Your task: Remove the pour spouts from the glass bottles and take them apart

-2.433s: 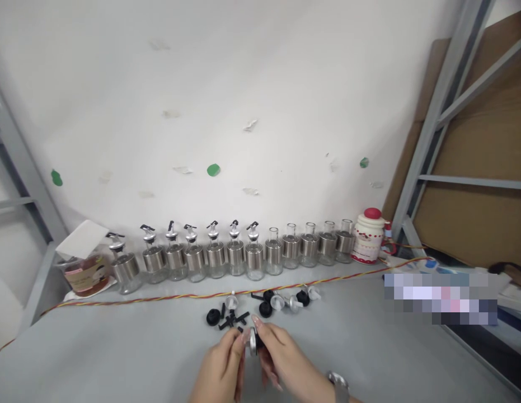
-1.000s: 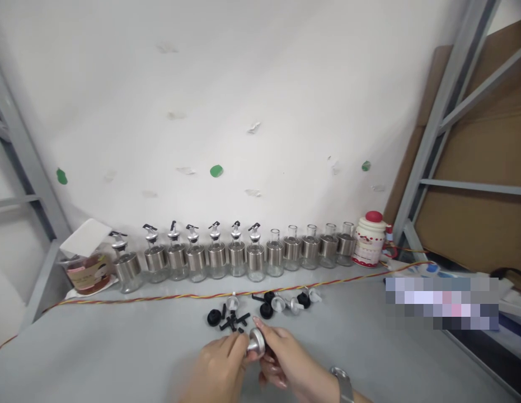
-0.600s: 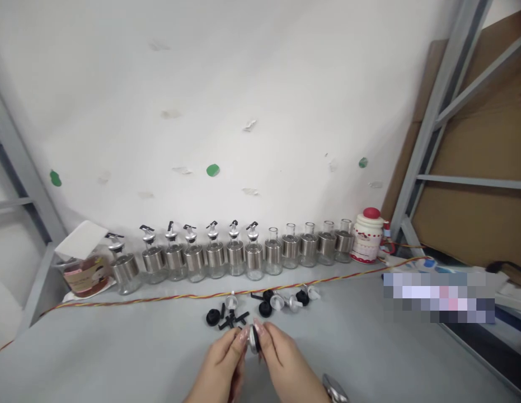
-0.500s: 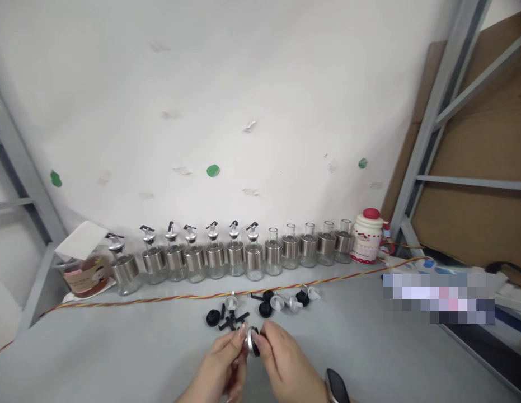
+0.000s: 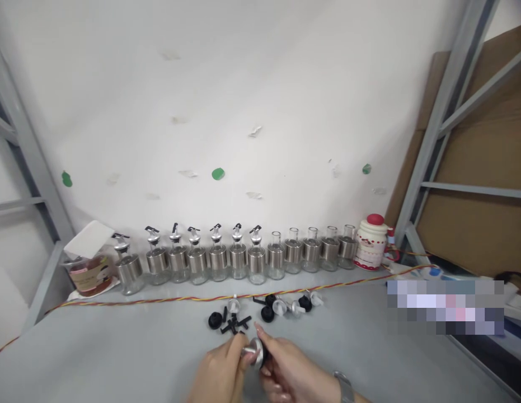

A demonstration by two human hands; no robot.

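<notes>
Near the front of the grey tabletop, both hands hold one silver bottle pourer spout (image 5: 257, 348) with a black stopper. My left hand (image 5: 220, 366) is closed around the narrow spout on its left. On the other side, my right hand (image 5: 289, 362) grips the black stopper end, its thumb stretched along the top and its fingers curled underneath. Just beyond the hands lie small black sticks (image 5: 231, 324), a black stopper (image 5: 215, 320) and a silver spout (image 5: 234, 305). More black stoppers (image 5: 267, 313) and silver spouts (image 5: 280, 307) lie to their right.
Along the wall stands a row of glass bottles; the left ones (image 5: 197, 260) carry pourers, the right ones (image 5: 311, 256) have bare necks. A twisted red-yellow wire (image 5: 159, 301) crosses the table before them. A tub (image 5: 89, 277) stands left, a white-and-red jar (image 5: 370, 246) right.
My right hand has rolled over, so the wrist now shows the watch strap instead of its face. The spout has turned with it, and my left hand has shifted onto its narrow end.
</notes>
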